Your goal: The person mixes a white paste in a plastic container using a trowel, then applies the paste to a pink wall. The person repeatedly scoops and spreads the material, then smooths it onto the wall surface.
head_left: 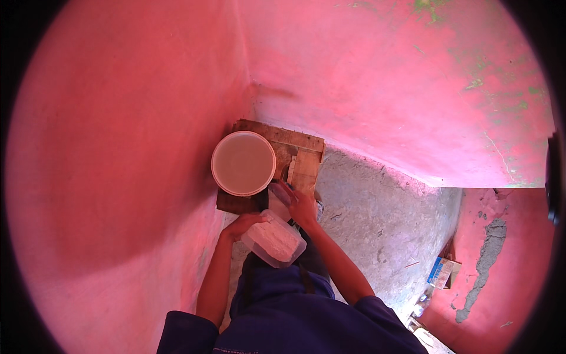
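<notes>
My left hand [243, 225] is closed on the edge of a translucent plastic container [253, 241], tilted in front of my body. Pale pinkish powder [277, 239] lies inside it. Just beyond, my right hand [302, 207] has its fingers closed around a translucent piece with a rounded edge [281, 192], which looks like a lid; the hand partly covers it. Close to both hands stands a round white bucket [216, 171]. Its top shows an even beige-grey surface [243, 162], and I cannot tell whether that is liquid or a cover.
Under the bucket is a low wooden stand [306, 168] of rough boards, set in the corner of two pink walls [135, 118]. Grey concrete floor [377, 224] stretches to the right. A blue and white cardboard box [439, 272] sits by the far right wall.
</notes>
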`<state>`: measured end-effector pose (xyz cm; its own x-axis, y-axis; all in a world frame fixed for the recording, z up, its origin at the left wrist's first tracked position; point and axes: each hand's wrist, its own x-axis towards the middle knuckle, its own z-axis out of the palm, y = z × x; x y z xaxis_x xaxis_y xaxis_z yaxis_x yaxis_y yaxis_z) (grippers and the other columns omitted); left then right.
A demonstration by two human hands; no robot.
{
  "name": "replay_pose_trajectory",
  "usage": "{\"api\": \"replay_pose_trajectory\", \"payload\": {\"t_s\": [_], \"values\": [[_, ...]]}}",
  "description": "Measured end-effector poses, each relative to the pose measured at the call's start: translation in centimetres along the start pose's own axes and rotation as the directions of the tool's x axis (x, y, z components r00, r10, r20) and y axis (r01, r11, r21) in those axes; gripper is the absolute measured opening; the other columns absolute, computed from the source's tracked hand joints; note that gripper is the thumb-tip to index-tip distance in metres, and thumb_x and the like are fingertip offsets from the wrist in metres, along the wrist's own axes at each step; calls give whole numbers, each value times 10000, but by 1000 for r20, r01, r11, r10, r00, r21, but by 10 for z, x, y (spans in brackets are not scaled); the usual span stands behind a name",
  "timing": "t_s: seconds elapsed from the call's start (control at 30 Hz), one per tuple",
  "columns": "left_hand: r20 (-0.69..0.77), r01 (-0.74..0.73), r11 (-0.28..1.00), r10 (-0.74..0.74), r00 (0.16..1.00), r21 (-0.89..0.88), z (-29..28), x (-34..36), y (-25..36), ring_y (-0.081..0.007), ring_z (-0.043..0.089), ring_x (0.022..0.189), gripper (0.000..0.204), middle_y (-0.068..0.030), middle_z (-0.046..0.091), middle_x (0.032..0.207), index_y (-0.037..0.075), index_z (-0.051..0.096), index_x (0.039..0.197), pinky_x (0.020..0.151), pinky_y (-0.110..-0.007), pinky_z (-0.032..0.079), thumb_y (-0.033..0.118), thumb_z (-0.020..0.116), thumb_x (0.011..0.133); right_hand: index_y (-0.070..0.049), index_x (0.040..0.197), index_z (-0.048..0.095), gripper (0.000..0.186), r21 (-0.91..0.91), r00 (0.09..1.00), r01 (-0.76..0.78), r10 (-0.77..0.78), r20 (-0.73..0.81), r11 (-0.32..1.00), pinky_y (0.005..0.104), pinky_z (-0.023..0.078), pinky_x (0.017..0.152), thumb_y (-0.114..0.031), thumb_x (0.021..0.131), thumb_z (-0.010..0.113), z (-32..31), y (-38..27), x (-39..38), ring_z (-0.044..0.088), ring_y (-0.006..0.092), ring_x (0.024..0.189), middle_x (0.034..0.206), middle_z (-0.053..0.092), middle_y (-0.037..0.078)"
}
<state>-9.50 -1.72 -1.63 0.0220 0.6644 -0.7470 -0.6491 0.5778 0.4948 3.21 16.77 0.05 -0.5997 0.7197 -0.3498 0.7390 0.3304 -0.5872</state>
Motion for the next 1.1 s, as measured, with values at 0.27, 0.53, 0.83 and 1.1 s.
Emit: {"api": "replay_pose_trajectory", "payload": {"t_s": [0.27,0.53,0.83,1.1], "values": [[-20,-67,997,66,998,-34,-9,-11,-13,-173,597,1022,449,-99,608,1143,-34,524,1248,913,-300,465,243,583,901,-117,1021,623,272,-147,950,281,-297,-102,949,470,518,696,-129,750,614,12,36,-4,631,335,868,889,661,123],[-83,-32,996,25,996,-86,-14,-21,-17,-186,595,1039,461,-118,600,1169,-60,505,1254,930,-313,459,226,570,898,-100,993,588,332,-314,934,348,-354,43,883,472,509,701,-76,667,646,23,34,4,603,344,929,941,642,120],[-87,-39,995,31,996,-87,-20,-19,-30,-178,563,1083,468,-106,587,1191,-50,512,1257,952,-304,427,225,587,885,-113,940,616,265,-300,904,408,-337,262,862,479,515,678,-97,677,642,13,27,38,635,363,832,852,655,136],[-49,-103,992,100,994,-78,-12,-20,-20,-172,536,1119,491,-92,568,1217,-41,484,1298,993,-300,394,210,573,886,-113,942,655,246,-215,896,349,-258,362,912,472,523,713,-135,698,635,26,18,35,644,360,850,874,668,153]]}}
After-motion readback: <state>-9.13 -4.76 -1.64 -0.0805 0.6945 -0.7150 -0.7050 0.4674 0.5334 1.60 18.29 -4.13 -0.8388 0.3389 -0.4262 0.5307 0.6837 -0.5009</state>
